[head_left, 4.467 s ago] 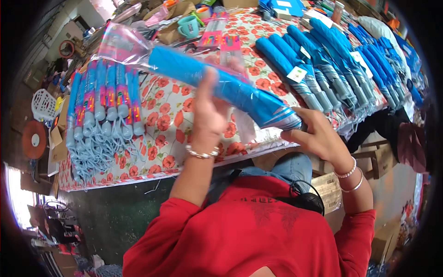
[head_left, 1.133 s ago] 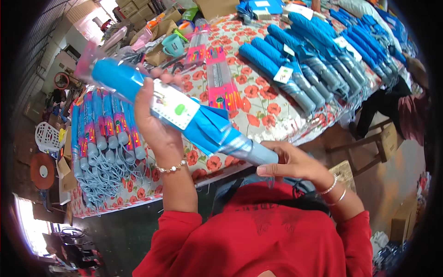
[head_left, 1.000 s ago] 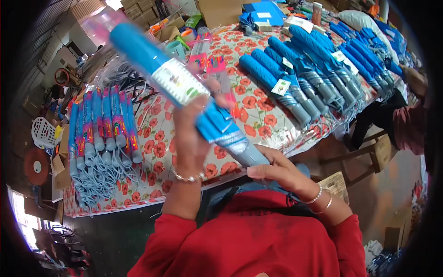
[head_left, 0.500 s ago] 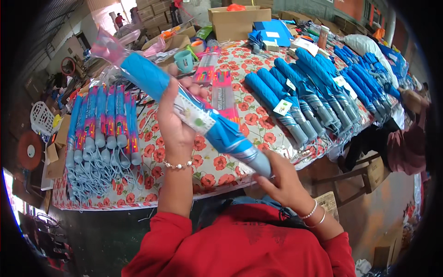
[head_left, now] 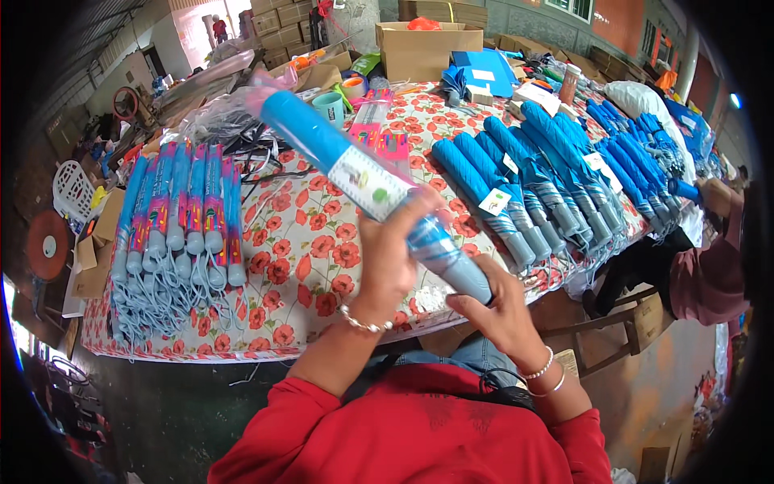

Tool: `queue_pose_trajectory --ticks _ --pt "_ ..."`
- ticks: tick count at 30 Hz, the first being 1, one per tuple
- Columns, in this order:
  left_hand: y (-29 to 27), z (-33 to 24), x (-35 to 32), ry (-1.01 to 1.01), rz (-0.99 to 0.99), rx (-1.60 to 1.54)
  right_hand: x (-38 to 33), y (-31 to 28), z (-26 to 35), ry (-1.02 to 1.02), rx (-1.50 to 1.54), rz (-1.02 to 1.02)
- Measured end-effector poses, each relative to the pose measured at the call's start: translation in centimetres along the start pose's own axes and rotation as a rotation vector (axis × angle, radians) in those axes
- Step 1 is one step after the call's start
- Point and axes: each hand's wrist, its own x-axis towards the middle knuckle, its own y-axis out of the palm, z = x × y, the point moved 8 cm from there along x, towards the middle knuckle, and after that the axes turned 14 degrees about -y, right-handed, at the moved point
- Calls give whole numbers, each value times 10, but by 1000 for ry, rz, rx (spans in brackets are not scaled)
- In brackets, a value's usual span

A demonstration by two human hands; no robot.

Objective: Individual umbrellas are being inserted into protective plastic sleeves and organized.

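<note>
Near the table edge, left hand and right hand curl round an umbrella, bare cloth leftward.

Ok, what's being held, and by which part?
A folded blue fabric umbrella: right hand on its grey cylindrical handle, left hand on its canopy near the handle.

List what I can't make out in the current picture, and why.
- Right hand: some fingertips, head view, hidden behind the umbrella.
- Fine print on the umbrella's tag: head view, too small and blurred.
- Inside of the cardboard box, below the red thing: head view, hidden by its wall.
- Co-worker: head view, partly cut off by the dark right rim.
</note>
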Motion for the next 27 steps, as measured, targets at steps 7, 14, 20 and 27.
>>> queue_pose_trajectory --ticks 7,14,20,27 --pt "42 13 -30 -24 541 -39 -16 36 -19 423 973 99" --pt "-60 -99 25 322 9 -210 -16 -26 11 -230 -377 -36" --pt "-55 -92 21 310 -86 -189 -15 -25 15 -339 -706 -162" --pt "-14 -86 -3 275 38 -177 17 15 -19 -265 -42 -100"
